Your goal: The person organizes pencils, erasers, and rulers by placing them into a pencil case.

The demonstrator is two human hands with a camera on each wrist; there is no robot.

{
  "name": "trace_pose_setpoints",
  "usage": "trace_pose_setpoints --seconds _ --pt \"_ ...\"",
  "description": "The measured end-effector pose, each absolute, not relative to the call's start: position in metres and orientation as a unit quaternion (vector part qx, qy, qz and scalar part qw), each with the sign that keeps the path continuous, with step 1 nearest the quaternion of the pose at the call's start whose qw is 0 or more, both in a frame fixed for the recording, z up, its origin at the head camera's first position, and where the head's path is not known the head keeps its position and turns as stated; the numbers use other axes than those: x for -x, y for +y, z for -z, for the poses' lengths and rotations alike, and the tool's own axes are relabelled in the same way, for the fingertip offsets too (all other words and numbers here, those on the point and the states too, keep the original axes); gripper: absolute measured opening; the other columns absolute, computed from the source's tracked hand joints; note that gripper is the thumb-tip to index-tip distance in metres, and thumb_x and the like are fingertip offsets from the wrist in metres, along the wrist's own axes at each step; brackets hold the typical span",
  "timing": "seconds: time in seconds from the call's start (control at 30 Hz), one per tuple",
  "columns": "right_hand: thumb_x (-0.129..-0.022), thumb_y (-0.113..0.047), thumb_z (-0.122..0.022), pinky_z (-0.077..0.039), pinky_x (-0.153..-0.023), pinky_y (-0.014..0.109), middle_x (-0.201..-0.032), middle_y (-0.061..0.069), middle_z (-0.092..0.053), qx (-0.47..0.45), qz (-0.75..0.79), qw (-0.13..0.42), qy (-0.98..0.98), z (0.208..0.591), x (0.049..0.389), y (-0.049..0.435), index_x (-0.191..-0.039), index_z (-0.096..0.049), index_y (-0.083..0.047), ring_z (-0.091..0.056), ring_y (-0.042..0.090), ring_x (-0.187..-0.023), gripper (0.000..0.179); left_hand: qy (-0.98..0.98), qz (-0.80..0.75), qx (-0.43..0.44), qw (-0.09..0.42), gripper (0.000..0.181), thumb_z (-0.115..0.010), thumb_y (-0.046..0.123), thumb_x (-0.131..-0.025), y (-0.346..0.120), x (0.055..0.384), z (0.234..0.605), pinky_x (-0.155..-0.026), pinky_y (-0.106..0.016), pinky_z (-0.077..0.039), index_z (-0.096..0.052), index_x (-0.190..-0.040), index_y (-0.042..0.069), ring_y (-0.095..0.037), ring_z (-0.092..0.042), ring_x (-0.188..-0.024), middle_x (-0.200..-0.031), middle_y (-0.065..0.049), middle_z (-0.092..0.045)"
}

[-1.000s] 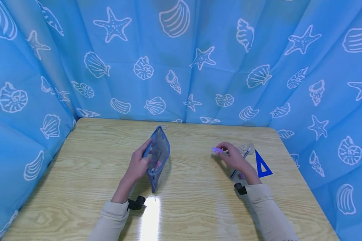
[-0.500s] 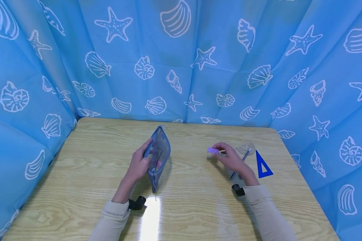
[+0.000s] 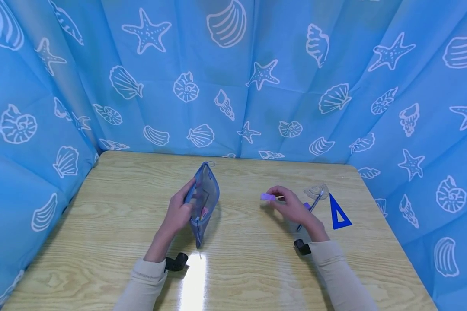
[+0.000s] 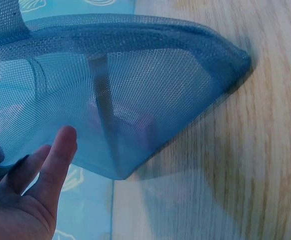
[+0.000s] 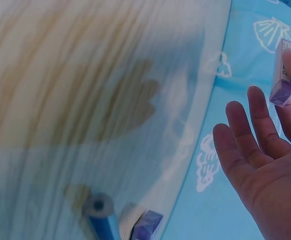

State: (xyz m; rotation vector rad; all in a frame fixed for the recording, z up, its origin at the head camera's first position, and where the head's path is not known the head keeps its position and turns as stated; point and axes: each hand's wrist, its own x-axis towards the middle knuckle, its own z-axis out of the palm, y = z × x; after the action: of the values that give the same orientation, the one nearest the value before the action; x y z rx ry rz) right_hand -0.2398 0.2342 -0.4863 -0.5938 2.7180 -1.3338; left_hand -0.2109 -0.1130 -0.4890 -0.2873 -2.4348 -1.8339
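A blue mesh zip pouch [image 3: 207, 194] stands with its mouth spread wide, its mesh filling much of the left wrist view. My left hand [image 3: 180, 208] grips its left rim; a pencil-like stick and a pink item [image 3: 204, 211] show inside. My right hand [image 3: 291, 207] pinches a small purple eraser [image 3: 267, 197] between thumb and index finger, above the table to the right of the pouch. In the right wrist view the eraser [image 5: 281, 75] has a white printed side, and the other fingers extend away from it.
Behind my right hand lie a slim blue pencil [image 3: 315, 203], a clear protractor [image 3: 316, 191] and a blue set square [image 3: 338, 214]. A second purple block [image 3: 307, 206] shows beside my right wrist. A blue shell-print curtain [image 3: 233, 77] borders the wooden table [image 3: 249, 268].
My right hand has moved left toward the pouch with the eraser, away from the pencil and protractor. The left hand and pouch have stayed in place.
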Motion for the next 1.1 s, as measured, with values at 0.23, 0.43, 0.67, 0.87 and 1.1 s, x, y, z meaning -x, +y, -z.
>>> trace_pose_setpoints --seconds 0.23,0.43,0.67,0.87,1.1 --pt "-0.096 -0.006 -0.066 -0.046 -0.104 0.057 -0.115 0.016 -0.067 0.204 0.436 0.027 0.876 0.499 0.245 0.235 -0.116 -0.064 0.001 -0.061 0.034 -0.113 0.021 -0.792 0.603 0.085 0.040 0.080 -0.046 -0.006 -0.080 -0.112 0.210 0.490 -0.096 -0.055 -0.053 -0.035 -0.158 0.007 -0.041 -0.061 -0.124 -0.149 -0.016 -0.054" --pt "-0.096 -0.005 -0.066 -0.045 -0.104 0.058 -0.115 0.014 -0.067 0.210 0.432 0.028 0.876 0.493 0.239 0.226 -0.116 -0.064 -0.001 -0.061 0.033 -0.114 0.021 -0.792 0.603 0.083 0.045 0.080 -0.046 -0.008 -0.080 -0.111 0.209 0.491 -0.094 -0.055 -0.054 -0.035 -0.158 0.005 -0.043 -0.062 -0.123 -0.148 -0.018 -0.054" --pt "-0.096 -0.005 -0.065 -0.044 -0.105 0.056 -0.117 0.013 -0.067 0.220 0.445 0.033 0.867 0.491 0.237 0.212 -0.118 -0.064 -0.001 -0.060 0.031 -0.115 0.022 -0.791 0.606 0.075 0.041 0.079 -0.046 -0.007 -0.082 -0.111 0.208 0.491 -0.098 -0.057 -0.051 -0.034 -0.159 0.007 -0.042 -0.060 -0.125 -0.150 -0.016 -0.053" --pt "-0.097 -0.008 -0.065 -0.044 -0.105 0.055 -0.117 0.012 -0.066 0.226 0.453 0.047 0.861 0.486 0.235 0.197 -0.118 -0.064 -0.002 -0.059 0.029 -0.115 0.022 -0.794 0.602 0.075 0.042 0.078 -0.048 -0.006 -0.082 -0.111 0.208 0.491 -0.100 -0.057 -0.050 -0.035 -0.158 0.006 -0.042 -0.060 -0.124 -0.150 -0.018 -0.053" --pt "-0.098 -0.009 -0.065 -0.044 -0.106 0.056 -0.117 0.011 -0.066 0.239 0.459 0.049 0.854 0.476 0.237 0.180 -0.119 -0.064 -0.004 -0.059 0.028 -0.115 0.021 -0.790 0.606 0.076 0.041 0.079 -0.046 -0.007 -0.080 -0.110 0.209 0.488 -0.101 -0.056 -0.050 -0.035 -0.158 0.005 -0.043 -0.060 -0.125 -0.149 -0.019 -0.053"
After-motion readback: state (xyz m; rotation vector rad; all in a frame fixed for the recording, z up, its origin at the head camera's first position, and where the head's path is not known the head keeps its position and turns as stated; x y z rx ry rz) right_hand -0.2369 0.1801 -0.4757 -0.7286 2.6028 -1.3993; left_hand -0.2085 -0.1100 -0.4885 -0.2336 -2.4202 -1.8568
